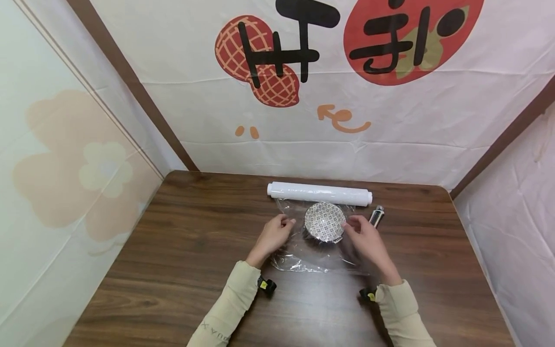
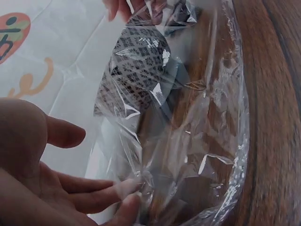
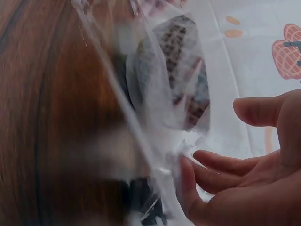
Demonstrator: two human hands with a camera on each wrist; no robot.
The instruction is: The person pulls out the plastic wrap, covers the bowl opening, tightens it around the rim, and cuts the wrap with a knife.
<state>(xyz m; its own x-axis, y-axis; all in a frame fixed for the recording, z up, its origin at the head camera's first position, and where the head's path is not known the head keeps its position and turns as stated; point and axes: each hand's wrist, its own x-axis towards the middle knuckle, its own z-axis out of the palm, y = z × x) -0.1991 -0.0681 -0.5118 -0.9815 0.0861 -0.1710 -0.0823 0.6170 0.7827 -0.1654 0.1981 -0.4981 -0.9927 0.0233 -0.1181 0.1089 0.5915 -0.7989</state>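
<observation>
A round bowl [image 1: 325, 221] with a small dark-and-white pattern sits near the table's back, under a loose sheet of clear cling film [image 1: 299, 262]. My left hand [image 1: 275, 233] is at the bowl's left. In the left wrist view its fingers [image 2: 94, 195] stretch out against the crinkled film, thumb apart. My right hand [image 1: 368, 241] is close by the bowl's right side. In the right wrist view its fingers [image 3: 225, 169] reach along the film, thumb held away. Glare and folds in the film partly hide the bowl's outline.
Just behind the bowl lies a white roll of cling film [image 1: 321, 193]. A utility knife [image 1: 376, 216] lies beyond the right hand. The brown wooden table [image 1: 173, 270] meets printed cloth walls [image 1: 390, 144] at the back and sides.
</observation>
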